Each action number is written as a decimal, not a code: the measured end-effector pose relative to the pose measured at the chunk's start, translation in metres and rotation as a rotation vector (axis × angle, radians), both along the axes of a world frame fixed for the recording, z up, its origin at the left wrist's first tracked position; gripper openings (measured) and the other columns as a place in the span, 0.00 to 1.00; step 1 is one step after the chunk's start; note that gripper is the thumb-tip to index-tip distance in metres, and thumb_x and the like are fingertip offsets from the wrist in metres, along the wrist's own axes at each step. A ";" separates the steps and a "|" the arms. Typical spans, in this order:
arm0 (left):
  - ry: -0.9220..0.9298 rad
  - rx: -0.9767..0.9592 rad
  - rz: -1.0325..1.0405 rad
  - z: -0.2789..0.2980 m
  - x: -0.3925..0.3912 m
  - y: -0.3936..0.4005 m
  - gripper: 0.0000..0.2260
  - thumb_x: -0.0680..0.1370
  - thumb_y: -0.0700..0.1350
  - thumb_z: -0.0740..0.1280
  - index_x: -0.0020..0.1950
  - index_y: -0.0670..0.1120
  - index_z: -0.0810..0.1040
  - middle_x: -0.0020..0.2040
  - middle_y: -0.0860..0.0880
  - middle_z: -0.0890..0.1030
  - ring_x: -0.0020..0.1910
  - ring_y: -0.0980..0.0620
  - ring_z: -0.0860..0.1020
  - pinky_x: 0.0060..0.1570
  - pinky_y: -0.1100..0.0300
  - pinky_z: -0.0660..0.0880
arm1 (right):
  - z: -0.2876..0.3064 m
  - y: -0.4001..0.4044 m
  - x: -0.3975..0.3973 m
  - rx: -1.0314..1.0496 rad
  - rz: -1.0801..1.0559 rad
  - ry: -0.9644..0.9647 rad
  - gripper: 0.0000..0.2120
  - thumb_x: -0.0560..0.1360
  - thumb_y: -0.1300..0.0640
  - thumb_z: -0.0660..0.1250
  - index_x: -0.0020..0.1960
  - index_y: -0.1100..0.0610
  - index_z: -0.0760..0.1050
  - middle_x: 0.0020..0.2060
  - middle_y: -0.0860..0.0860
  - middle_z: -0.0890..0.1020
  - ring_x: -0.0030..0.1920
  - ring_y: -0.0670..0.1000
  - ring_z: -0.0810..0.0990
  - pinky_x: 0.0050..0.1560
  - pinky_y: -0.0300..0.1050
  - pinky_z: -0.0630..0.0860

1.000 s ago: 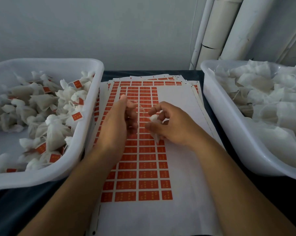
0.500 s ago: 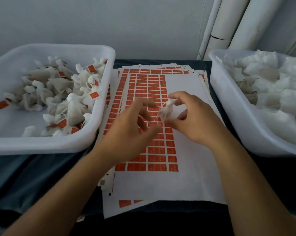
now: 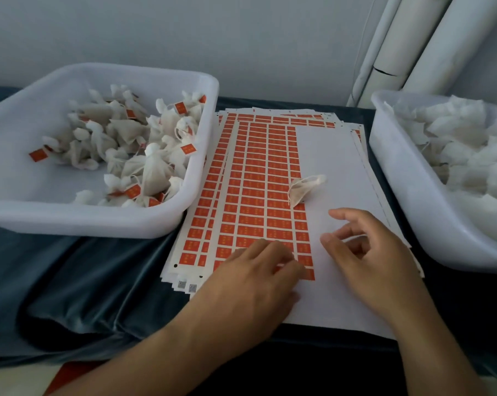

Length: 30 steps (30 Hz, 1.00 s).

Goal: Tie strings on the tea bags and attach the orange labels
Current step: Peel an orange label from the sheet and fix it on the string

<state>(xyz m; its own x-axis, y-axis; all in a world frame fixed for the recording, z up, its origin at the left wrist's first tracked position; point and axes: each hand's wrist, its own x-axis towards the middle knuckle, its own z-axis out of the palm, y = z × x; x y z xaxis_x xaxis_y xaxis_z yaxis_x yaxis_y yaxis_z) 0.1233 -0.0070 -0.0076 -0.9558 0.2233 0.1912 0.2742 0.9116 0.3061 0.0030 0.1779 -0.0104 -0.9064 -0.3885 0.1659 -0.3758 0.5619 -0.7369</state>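
Two white plastic tubs flank the work: the left tub point(image 3: 104, 221) holds tied, crumpled tea bags with orange tags, the right tub point(image 3: 407, 201) loose white bags. Between them, on dark blue velvety cloth point(image 3: 84, 281), lies a fanned stack of white label sheets point(image 3: 327, 155) gridded with small orange rectangular labels point(image 3: 256, 178). Left hand point(image 3: 256, 281) rests palm down, fingers together, on the labels. Right hand point(image 3: 367, 252) hovers just beside it, fingers loosely curled, holding nothing. One gauzy tea bag point(image 3: 304, 187) lies on the sheet beyond both hands.

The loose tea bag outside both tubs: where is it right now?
The tea bag lies on the label sheet, at the edge of its orange labels, between the two tubs, beyond both hands, untouched.
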 end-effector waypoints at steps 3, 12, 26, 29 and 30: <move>0.021 -0.005 -0.001 0.000 0.003 -0.001 0.17 0.83 0.57 0.65 0.71 0.55 0.72 0.70 0.55 0.72 0.68 0.54 0.72 0.69 0.53 0.72 | -0.003 0.005 0.003 -0.030 -0.020 -0.011 0.20 0.71 0.33 0.63 0.60 0.38 0.75 0.46 0.30 0.79 0.48 0.32 0.78 0.38 0.28 0.70; 0.038 -0.141 -0.106 -0.002 0.007 0.013 0.20 0.79 0.56 0.71 0.69 0.56 0.71 0.68 0.53 0.75 0.66 0.52 0.75 0.64 0.52 0.77 | -0.008 0.006 0.005 -0.036 -0.021 -0.019 0.17 0.74 0.36 0.63 0.60 0.40 0.76 0.42 0.37 0.81 0.47 0.35 0.79 0.38 0.27 0.70; 0.020 -0.053 -0.037 -0.002 0.008 0.008 0.22 0.80 0.63 0.64 0.72 0.59 0.68 0.70 0.58 0.72 0.68 0.56 0.71 0.68 0.56 0.70 | -0.010 0.010 0.010 -0.104 -0.030 -0.041 0.11 0.77 0.43 0.67 0.59 0.41 0.78 0.42 0.38 0.81 0.44 0.41 0.81 0.42 0.35 0.75; 0.026 -0.078 -0.062 0.000 0.009 0.012 0.23 0.78 0.63 0.67 0.70 0.59 0.69 0.68 0.57 0.74 0.66 0.56 0.74 0.63 0.58 0.72 | -0.009 0.008 0.012 -0.115 -0.018 -0.038 0.13 0.77 0.41 0.66 0.59 0.42 0.79 0.40 0.38 0.81 0.43 0.42 0.81 0.41 0.32 0.75; 0.031 -0.086 -0.074 0.001 0.007 0.016 0.22 0.77 0.61 0.70 0.69 0.58 0.71 0.66 0.56 0.76 0.64 0.55 0.76 0.61 0.57 0.75 | -0.009 0.007 0.013 -0.120 -0.013 -0.039 0.14 0.77 0.42 0.66 0.60 0.42 0.79 0.40 0.39 0.81 0.43 0.42 0.81 0.40 0.31 0.75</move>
